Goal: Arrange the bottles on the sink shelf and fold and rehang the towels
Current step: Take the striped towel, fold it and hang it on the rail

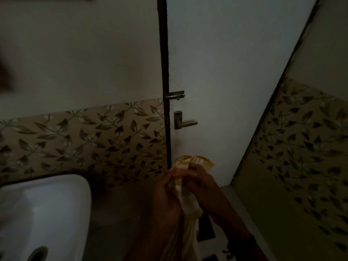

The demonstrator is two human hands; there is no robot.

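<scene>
Dim bathroom, seen from the head camera. Both hands hold a yellow-and-white striped towel point(188, 182) in front of the white door point(235, 72): left hand point(166, 193) and right hand point(197, 178) grip its bunched upper part, the remainder hanging between the forearms. White sink point(56, 204) lies at lower left.

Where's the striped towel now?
The towel sits low in the head view, held by the left hand and right hand, below the door handle, right of the sink.
</scene>
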